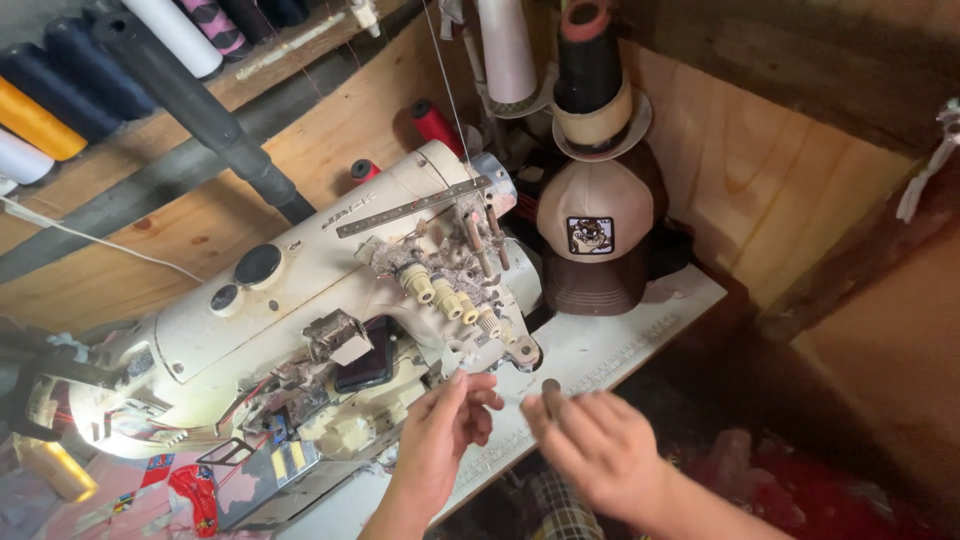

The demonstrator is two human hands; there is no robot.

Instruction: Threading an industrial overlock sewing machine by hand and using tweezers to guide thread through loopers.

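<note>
Two hands near: left hand [440,430] fingers loosely apart, touching nothing; right hand [590,440] fingers bunched, maybe pinching thin thread, hard to tell. Just beyond, dusty cream sewing machine [330,300]. Far right, brown cap [598,240] on white table [620,340].

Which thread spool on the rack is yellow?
The yellow spool at the rack's far left, between a dark blue spool above and a white spool below.
</note>
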